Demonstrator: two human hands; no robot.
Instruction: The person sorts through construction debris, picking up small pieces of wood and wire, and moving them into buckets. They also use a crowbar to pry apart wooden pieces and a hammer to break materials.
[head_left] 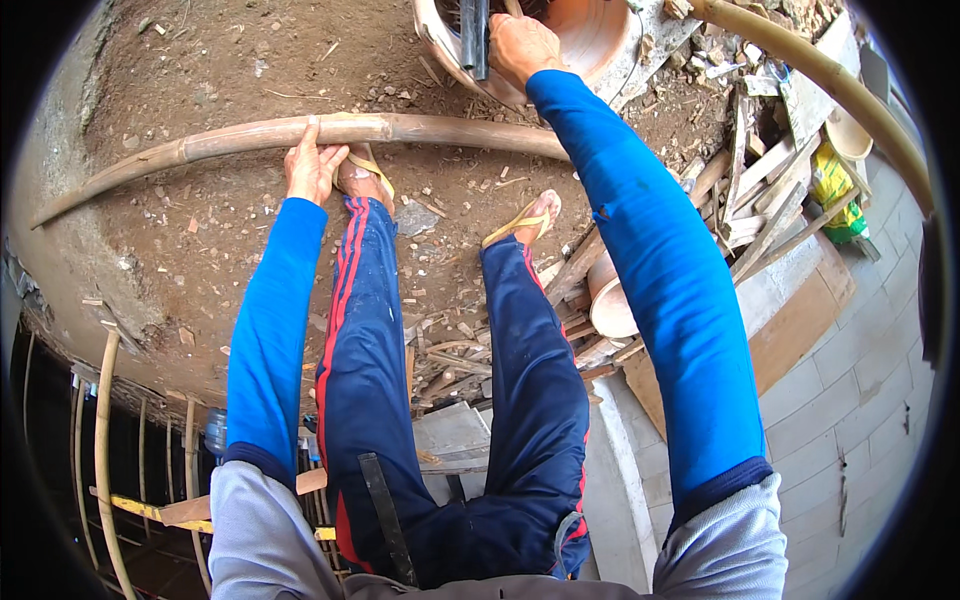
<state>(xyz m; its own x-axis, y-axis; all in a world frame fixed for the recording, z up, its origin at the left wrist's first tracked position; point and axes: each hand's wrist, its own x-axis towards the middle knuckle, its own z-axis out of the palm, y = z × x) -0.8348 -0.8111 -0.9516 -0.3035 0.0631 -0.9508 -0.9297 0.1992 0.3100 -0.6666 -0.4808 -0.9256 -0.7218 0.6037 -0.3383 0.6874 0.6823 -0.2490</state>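
A long, slightly bent bamboo pole [450,129] lies across the dirt ground in front of my feet. My left hand [311,167] grips its near side, thumb laid over the pole and fingers beneath, beside my left foot in a yellow flip-flop [369,172]. Farther ahead, at the top edge, my right hand [522,50] is closed against a dark, narrow tool-like piece [475,38]; its fingers are turned away, so the grip is partly hidden. Behind that hand stands a pinkish-brown, basin-like container [600,35], cut off by the frame.
Scrap wood [765,195] and rubble are heaped on the right. A yellow-green bag [838,190] and a whitish bucket [610,303] lie among them. Another bamboo pole [825,75] arches over at the upper right. Upright bamboo sticks [104,440] stand over a dark drop at the lower left.
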